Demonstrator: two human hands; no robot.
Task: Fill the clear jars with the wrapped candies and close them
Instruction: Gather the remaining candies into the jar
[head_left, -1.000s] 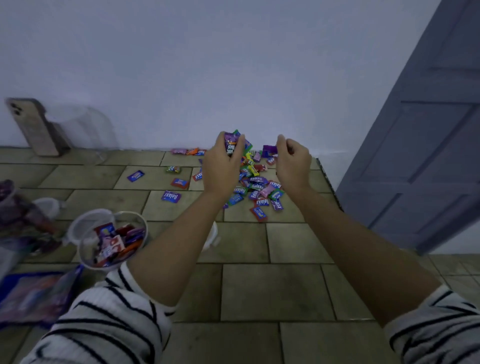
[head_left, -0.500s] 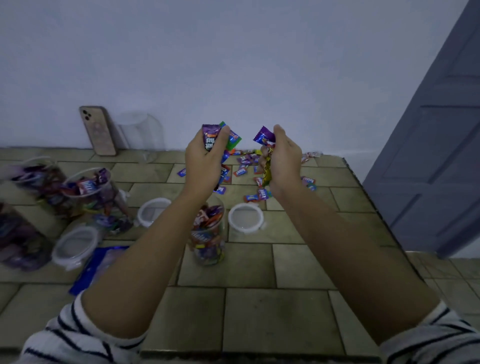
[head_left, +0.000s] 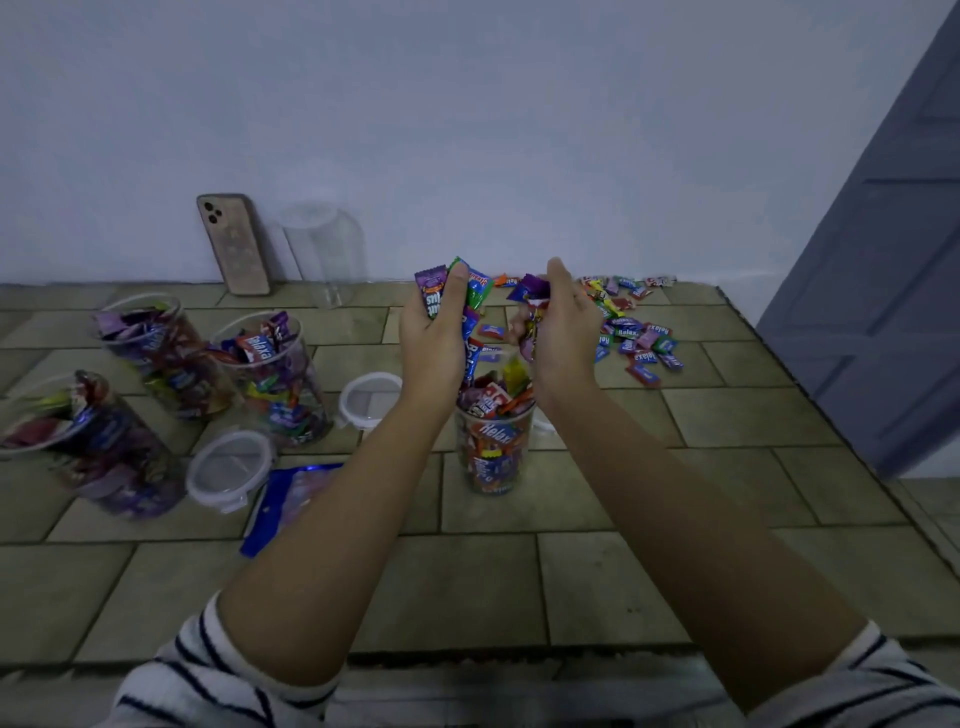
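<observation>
Candies are held in the curled fingers of the left hand and the right hand just above the heaped jar on the tiled surface, so they are best released low and slowly (spills seem likely).

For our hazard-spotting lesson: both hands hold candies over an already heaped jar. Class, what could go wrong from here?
1. The jar looks full to its rim, so candies dropped from the left hand and right hand may spill onto the tiles.
2. Candies heaped above the rim could stop the lid from closing.
</observation>
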